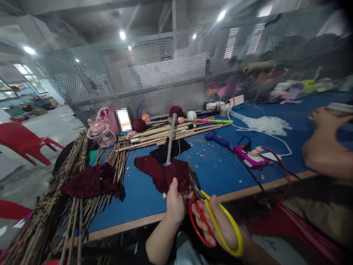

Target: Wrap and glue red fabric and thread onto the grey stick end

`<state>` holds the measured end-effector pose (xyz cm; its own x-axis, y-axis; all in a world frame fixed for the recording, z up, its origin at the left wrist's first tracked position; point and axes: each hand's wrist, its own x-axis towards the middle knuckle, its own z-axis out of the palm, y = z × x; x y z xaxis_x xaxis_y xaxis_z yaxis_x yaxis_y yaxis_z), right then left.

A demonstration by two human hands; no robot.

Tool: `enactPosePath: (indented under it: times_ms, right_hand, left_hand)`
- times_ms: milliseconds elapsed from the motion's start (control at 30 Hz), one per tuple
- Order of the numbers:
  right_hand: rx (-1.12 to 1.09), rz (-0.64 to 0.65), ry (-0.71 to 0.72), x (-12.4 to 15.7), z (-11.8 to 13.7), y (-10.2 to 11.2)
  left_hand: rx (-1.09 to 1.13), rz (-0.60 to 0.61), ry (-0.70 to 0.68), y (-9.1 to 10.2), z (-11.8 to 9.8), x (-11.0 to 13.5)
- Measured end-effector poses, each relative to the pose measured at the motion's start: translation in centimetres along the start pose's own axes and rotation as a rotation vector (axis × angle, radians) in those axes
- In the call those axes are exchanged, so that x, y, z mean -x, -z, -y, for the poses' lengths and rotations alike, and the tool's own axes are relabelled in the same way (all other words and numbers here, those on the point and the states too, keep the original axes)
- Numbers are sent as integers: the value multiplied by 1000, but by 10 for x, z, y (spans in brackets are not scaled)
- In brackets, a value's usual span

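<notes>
My left hand (175, 202) is closed on the near edge of a dark red piece of fabric (168, 173), thumb on top. My right hand (217, 224) is wrapped in the handles of a pair of scissors (234, 230), one handle red and one yellow. The scissor blades point up and away, along the right side of the fabric; how far they are apart is hard to make out. A grey stick (171, 138) with a dark red ball at its far end rises from behind the fabric. Black cloth (160, 150) lies just beyond.
Another dark red cloth piece (92, 180) rests on bundled twigs (74, 221) at the left. Wooden sticks (154, 135) lie at the back. On the right are a blue glue gun (216, 138), a purple power strip (250, 156), cables and a co-worker's arm (322, 143).
</notes>
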<state>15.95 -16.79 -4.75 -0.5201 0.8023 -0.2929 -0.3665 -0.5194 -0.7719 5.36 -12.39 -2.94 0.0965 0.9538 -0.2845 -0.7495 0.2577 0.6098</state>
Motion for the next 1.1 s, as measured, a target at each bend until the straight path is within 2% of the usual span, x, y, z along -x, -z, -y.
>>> enactPosePath:
  times_ms: [67,100,200,267,333,367,500,567,667,733,800,833,900,933,1000,1100]
  right_hand:
    - [-6,-4,-17,8,7,7]
    - [-8,-4,-24,13,10,11]
    - [-26,13,-49,27,20,21]
    - [-60,27,-62,31,23,23]
    - [-93,29,-68,31,24,22]
    - [-102,26,-69,29,24,21]
    - [-120,15,-65,24,25,17]
    - [-142,12,-59,23,25,17]
    - [-221,23,-33,22,27,17]
    - [-276,26,21,22,30,16]
    - [-297,13,109,20,36,14]
    - [-297,2,169,19,40,12]
    - [-290,-33,288,17,49,10]
    - [-295,-55,315,16,53,10]
    - [-325,-93,239,15,60,10]
    - [-383,-117,-30,18,58,13]
  left_hand:
    - [77,29,-65,-2,-17,0]
    - [99,55,-27,-2,-26,0]
    - [107,150,243,4,-48,1]
    - [104,210,391,8,-54,4]
    - [96,241,453,9,-52,8]
    - [80,237,441,9,-49,11]
    - [-154,179,258,6,-33,16]
    - [-312,160,211,6,-28,14]
    - [-514,140,132,7,-28,5]
    - [-723,180,42,1,-35,-4]
    - [-1030,216,-102,-11,-47,-12]
    - [-1205,219,-217,-19,-53,-16]
    - [-1436,149,-521,-34,-64,-24]
    - [-1521,153,-602,-40,-68,-28]
    - [-1664,135,-650,-47,-71,-35]
    - [-1755,70,-670,-42,-68,-42]
